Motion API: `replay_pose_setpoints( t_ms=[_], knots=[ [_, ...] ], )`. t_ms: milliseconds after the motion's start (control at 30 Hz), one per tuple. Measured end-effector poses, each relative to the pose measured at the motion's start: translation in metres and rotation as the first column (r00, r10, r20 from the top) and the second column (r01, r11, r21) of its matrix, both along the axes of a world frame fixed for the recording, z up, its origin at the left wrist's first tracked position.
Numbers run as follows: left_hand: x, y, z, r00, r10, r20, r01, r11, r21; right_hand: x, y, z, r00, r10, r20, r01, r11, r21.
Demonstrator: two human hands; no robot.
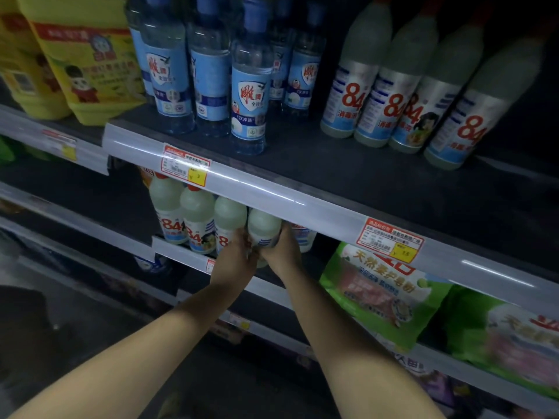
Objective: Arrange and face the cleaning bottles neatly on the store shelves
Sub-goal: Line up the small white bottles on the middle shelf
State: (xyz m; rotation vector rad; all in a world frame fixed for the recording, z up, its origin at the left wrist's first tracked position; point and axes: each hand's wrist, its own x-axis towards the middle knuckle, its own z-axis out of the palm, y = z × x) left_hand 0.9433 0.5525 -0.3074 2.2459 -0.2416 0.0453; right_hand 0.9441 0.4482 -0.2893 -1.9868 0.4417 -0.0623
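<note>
Both hands (260, 252) clasp one white bottle (263, 226).

Four white 84 bottles (402, 95) above; two green bags (384, 294) below.

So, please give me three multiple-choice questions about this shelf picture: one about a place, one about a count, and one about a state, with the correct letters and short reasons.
1. Where is the bottle that both hands hold?
A. top shelf
B. lower shelf, under the price rail
C. floor

2. How many white 84 bottles stand on the upper shelf?
A. two
B. four
C. seven

3. What is the state of the hands?
A. both closed on one bottle
B. both open and free
C. one holds a green bag

Answers:
1 B: the held bottle sits below the price rail.
2 B: four upper 84 bottles stand in a row.
3 A: the left hand and right hand wrap it.
</note>
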Motion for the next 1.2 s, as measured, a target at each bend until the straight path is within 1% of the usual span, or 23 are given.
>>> replay_pose_setpoints(
  t_ms=[167,233,267,400,467,600,700,767,833,1000,1067,1200],
  knots=[
    [-0.004,0.014,-0.003,0.998,-0.021,0.064,0.023,0.999,-0.031,-0.019,0.004,0.003,0.991,0.115,0.063,-0.111,0.992,-0.06],
    [-0.012,0.019,-0.006,0.997,-0.031,0.063,0.034,0.998,-0.044,-0.026,0.005,0.004,0.985,0.159,0.071,-0.156,0.987,-0.047],
    [-0.017,0.021,-0.007,0.998,-0.029,0.059,0.032,0.998,-0.052,-0.03,0.005,0.004,0.981,0.176,0.08,-0.17,0.983,-0.068],
    [-0.036,0.029,-0.001,0.995,-0.01,0.1,0.016,0.998,-0.06,-0.045,0.009,0.001,0.959,0.224,0.173,-0.175,0.95,-0.257],
    [-0.044,0.034,0.009,0.988,-0.024,0.154,0.027,1.0,-0.016,-0.054,0.01,0.008,0.946,0.25,0.205,-0.177,0.931,-0.318],
    [-0.059,0.047,0.042,0.965,-0.116,0.237,0.078,0.983,0.166,-0.078,0.007,0.037,0.925,0.305,0.226,-0.202,0.899,-0.389],
    [-0.071,0.053,0.072,0.898,-0.257,0.357,0.139,0.936,0.323,-0.101,0.001,0.07,0.908,0.355,0.222,-0.246,0.882,-0.402],
    [-0.081,0.054,0.094,0.871,-0.298,0.39,0.166,0.926,0.338,-0.116,-0.005,0.093,0.908,0.372,0.19,-0.272,0.871,-0.408],
    [-0.091,0.054,0.115,0.856,-0.321,0.406,0.199,0.928,0.314,-0.129,-0.01,0.116,0.912,0.375,0.166,-0.278,0.863,-0.421],
    [-0.103,0.046,0.169,0.785,-0.4,0.473,0.303,0.914,0.269,-0.156,-0.029,0.167,0.89,0.355,0.287,-0.211,0.878,-0.43],
    [-0.103,0.04,0.189,0.744,-0.433,0.51,0.336,0.901,0.274,-0.164,-0.039,0.186,0.875,0.333,0.351,-0.166,0.888,-0.429],
    [-0.098,0.019,0.223,0.634,-0.449,0.63,0.308,0.893,0.328,-0.174,-0.056,0.217,0.848,0.276,0.453,-0.065,0.901,-0.429]
  ],
)
